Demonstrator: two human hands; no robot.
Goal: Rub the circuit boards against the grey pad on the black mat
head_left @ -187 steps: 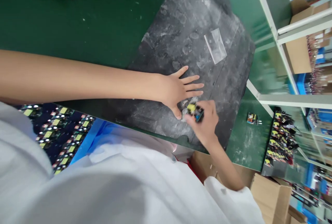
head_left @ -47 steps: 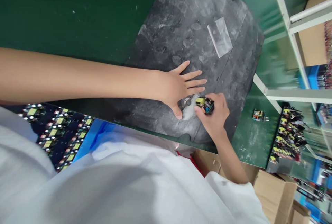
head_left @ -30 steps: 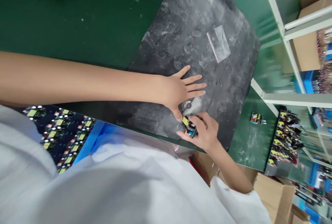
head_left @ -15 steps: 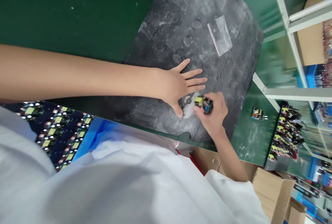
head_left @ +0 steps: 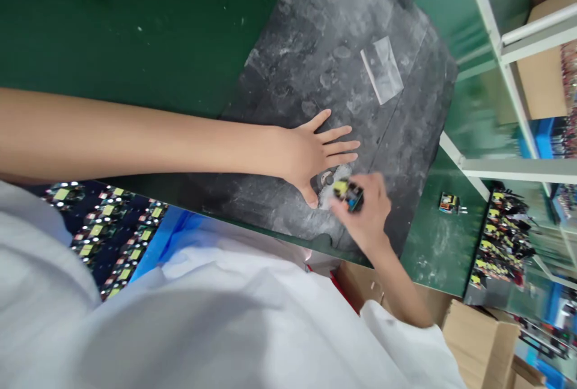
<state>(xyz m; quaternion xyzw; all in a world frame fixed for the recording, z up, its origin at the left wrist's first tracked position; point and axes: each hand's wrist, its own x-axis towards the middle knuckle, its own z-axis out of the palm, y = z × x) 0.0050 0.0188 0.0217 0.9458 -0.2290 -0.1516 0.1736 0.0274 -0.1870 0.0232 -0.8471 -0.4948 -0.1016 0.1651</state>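
Note:
My left hand [head_left: 309,151] lies flat on a worn black mat [head_left: 333,64], palm down and fingers spread. To its right, my right hand [head_left: 376,208], smeared by motion, grips a small circuit board [head_left: 349,195] with a yellow block and dark and blue parts on it. A small round metallic piece [head_left: 327,178] sits on the mat between my left thumb and fingers, beside a whitish, powdery patch [head_left: 343,171]. The board is held just above or against this patch; whether it touches is unclear.
A clear plastic bag [head_left: 382,70] lies farther up the mat. Similar boards fill a dark tray [head_left: 500,238] at right, with one loose board [head_left: 448,202] near it. More boards [head_left: 97,229] sit lower left. White shelf posts [head_left: 518,166] stand right; a cardboard box [head_left: 469,341] is below.
My right hand has moved slightly left and toward my body with the board. My left hand stays flat in place. The whole view has shifted a little.

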